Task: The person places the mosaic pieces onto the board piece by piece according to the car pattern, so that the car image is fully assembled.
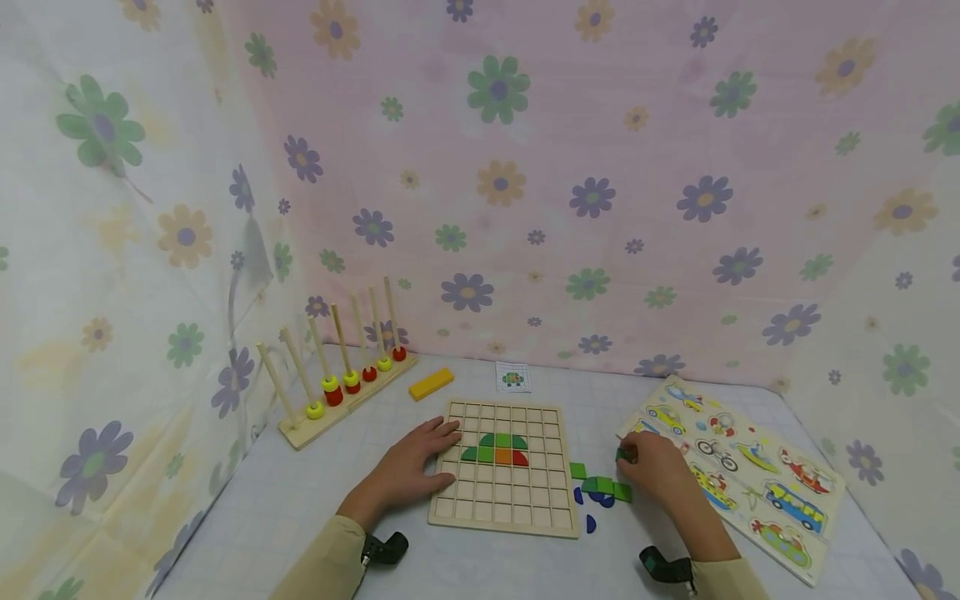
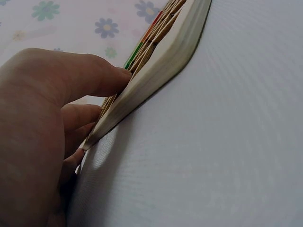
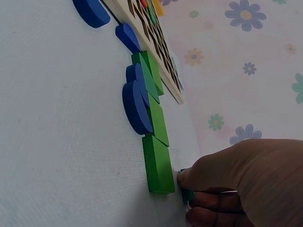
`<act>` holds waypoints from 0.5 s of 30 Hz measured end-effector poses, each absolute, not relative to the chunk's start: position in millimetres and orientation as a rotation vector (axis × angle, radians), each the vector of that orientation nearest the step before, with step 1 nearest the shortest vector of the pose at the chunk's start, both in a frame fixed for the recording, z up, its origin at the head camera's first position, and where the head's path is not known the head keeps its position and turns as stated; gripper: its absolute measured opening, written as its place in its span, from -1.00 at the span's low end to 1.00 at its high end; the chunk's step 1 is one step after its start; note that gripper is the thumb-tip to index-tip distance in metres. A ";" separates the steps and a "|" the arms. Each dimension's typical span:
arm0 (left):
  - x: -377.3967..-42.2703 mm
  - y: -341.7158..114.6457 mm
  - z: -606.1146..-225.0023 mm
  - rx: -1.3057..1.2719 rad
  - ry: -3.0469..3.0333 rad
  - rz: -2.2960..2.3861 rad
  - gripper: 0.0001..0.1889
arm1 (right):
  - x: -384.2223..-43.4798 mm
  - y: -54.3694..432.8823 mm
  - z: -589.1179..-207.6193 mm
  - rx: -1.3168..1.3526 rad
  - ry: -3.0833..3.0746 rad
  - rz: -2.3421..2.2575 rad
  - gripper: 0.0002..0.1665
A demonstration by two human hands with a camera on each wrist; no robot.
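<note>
My right hand (image 1: pixel 654 460) pinches a small dark green block (image 3: pixel 187 195) between thumb and fingers, just above the cloth at the right. My left hand (image 1: pixel 408 462) rests along the left edge of a wooden grid board (image 1: pixel 502 517), its thumb (image 2: pixel 106 75) touching the rim. In the middle of the board, green, orange and red pieces (image 1: pixel 495 448) fill some squares. Between the board and my right hand lie loose bright green blocks (image 3: pixel 160 165) and blue rounded pieces (image 3: pixel 136 108), some touching each other.
A rack of wooden pegs (image 1: pixel 345 404) with red and yellow beads stands at the back left. Near it lies a yellow bar (image 1: pixel 431 384). A pattern card (image 1: pixel 513 377) is behind the board. At the right is a picture puzzle board (image 1: pixel 750 467), partly behind my right hand.
</note>
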State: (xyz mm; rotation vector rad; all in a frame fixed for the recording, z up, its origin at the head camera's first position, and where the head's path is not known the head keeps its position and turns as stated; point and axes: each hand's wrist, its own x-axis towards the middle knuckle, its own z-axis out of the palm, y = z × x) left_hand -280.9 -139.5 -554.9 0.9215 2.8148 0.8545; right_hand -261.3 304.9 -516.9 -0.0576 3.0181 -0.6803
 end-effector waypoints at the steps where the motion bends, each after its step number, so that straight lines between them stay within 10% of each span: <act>1: -280.9 -139.8 -555.5 0.924 2.814 0.857 -0.26 | -261.1 304.7 -517.0 -0.061 3.019 -0.679 -0.72; 15: -280.8 -139.9 -554.1 0.931 2.804 0.860 -0.28 | -255.2 293.4 -510.7 -0.124 3.078 -0.788 -0.69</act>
